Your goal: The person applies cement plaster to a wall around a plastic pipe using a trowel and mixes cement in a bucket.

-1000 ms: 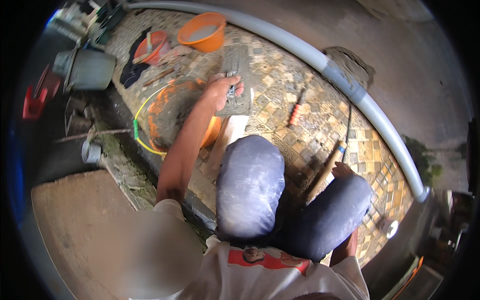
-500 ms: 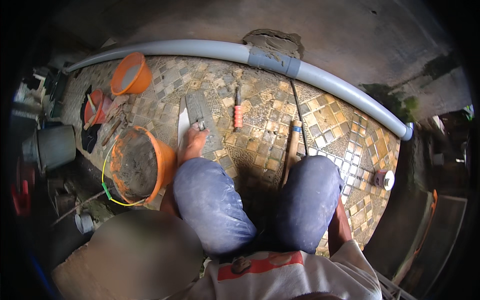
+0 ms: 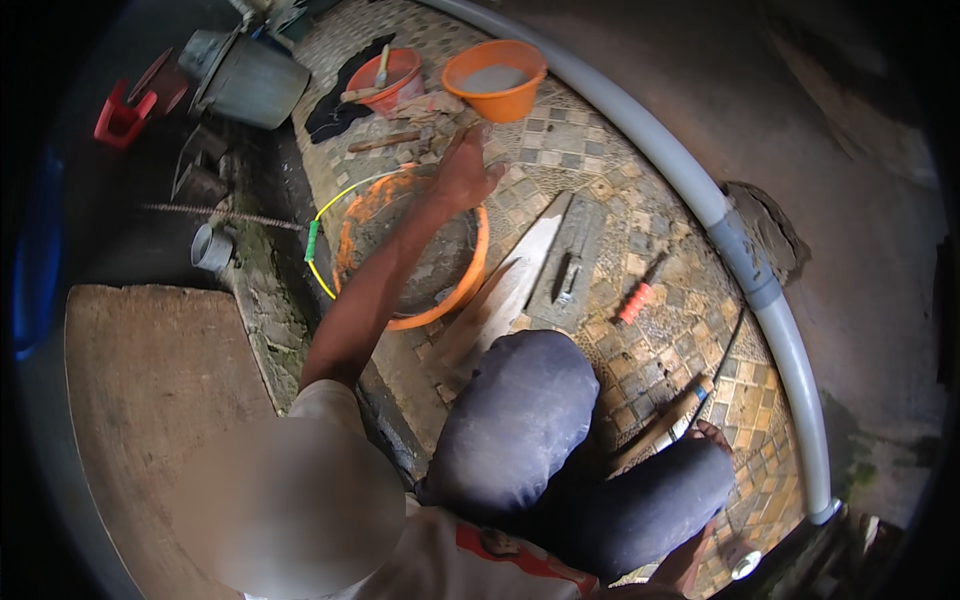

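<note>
My left hand (image 3: 465,172) reaches out above the far side of an orange bucket (image 3: 480,262) of grey mortar, thumb apart and nothing in its fingers. Just ahead stands an orange bowl (image 3: 512,105) with grey contents; a wooden-handled tool (image 3: 385,141) lies left of the hand. Right of the bucket, a grey plastering float (image 3: 585,245) rests handle up, beside a pale, pointed board (image 3: 530,240). My right hand (image 3: 712,436) is by my right knee, mostly hidden behind it, close to a long wooden-handled tool (image 3: 660,428); its grip does not show.
A red-gripped tool (image 3: 635,303) lies on the patterned tiles. Along the wall runs a grey pipe (image 3: 640,130), with wet mortar (image 3: 765,235) at its joint. A small red bucket (image 3: 402,72) holding a brush, a grey bucket (image 3: 255,80) and a wooden board (image 3: 160,370) stand leftward.
My left hand has let go of the float and moved over the bucket toward the orange bowl. The view has swung left. Part of my right hand now shows beside the knee.
</note>
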Demonstrator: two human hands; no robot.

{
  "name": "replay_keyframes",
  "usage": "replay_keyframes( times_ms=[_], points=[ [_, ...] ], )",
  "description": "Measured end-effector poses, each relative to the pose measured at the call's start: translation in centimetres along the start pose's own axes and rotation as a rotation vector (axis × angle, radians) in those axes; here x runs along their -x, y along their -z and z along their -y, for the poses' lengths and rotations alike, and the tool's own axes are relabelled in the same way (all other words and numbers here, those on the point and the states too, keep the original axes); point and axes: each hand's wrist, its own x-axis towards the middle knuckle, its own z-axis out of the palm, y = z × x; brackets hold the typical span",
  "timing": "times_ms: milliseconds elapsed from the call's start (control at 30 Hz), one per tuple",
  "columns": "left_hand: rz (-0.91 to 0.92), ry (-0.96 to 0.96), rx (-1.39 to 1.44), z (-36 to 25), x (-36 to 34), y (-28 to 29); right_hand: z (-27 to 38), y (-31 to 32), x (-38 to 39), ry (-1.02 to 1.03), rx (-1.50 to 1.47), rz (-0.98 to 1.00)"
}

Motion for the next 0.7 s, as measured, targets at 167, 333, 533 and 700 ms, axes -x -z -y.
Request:
replay_keyframes(
  times_ms=[167, 333, 533, 700],
  points=[
    [-0.036, -0.014, -0.287, 8.1, -1.9, 5.9, -0.1, 2.8, -2.6, 0.053, -0.02, 0.127],
    [0.117, 0.239, -0.334, 20.1, -5.8, 9.6, 2.9, 4.4, -6.0, 0.003, 0.169, 0.299],
    [0.089, 0.525, -0.41, 32.2, -10.4, 7.5, 3.9, 2.1, -6.4, -0.354, 0.449, 0.207],
    [-0.109, 0.677, -0.296, 33.0, -14.0, 7.4, 5.1, 1.1, -3.2, -0.456, 0.431, 0.147]
  ],
)
